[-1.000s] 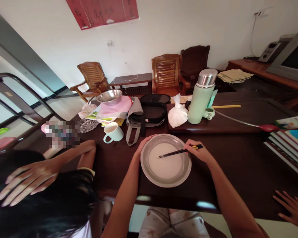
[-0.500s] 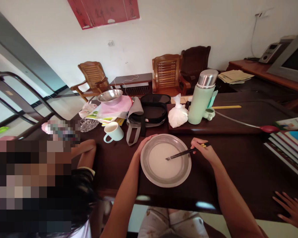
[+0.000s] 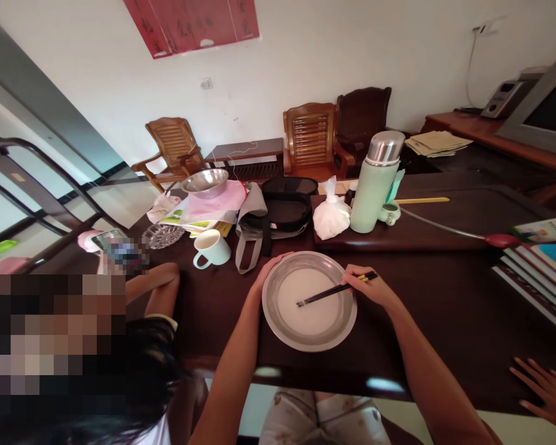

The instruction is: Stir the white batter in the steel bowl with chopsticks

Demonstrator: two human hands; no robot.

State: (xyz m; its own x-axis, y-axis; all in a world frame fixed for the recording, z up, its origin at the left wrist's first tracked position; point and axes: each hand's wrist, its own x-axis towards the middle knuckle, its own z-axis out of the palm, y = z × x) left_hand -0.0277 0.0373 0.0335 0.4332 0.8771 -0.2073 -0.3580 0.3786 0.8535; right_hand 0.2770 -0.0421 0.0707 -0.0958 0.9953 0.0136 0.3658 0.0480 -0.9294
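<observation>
Bowl (image 3: 272,312) stands upright on the dark counter (image 3: 213,327), just before the person's lap (image 3: 324,417), with a pale, milky liquid (image 3: 312,321) spread over its bottom. Take its centre as the middle of the clock, with 12 straight away from the person. At 10 o'clock the left hand (image 3: 265,273) lies against the outside of the rim; its grip is partly hidden, so I cannot tell whether it closes on the wall or only rests there. Between 2 and 3 o'clock is the right hand (image 3: 366,286), its grip pinching two black chopsticks (image 3: 322,295) near their gold-banded upper ends. They slant together toward 9 o'clock, whitish tips just past the centre; whether these dip into the liquid I cannot tell.

Around the bowl, a white mug (image 3: 215,248) stands at 10 o'clock, with a glass dish (image 3: 162,236) farther out. A steel basin (image 3: 205,183) tops a pile between 10 and 11. A tied white bag (image 3: 331,217) sits just past 12, a green flask (image 3: 373,196) at 1. Books (image 3: 540,278) are stacked at 3, well apart. Another person's hand (image 3: 547,390) rests near 4, and another person's arm (image 3: 164,293) at 9.
</observation>
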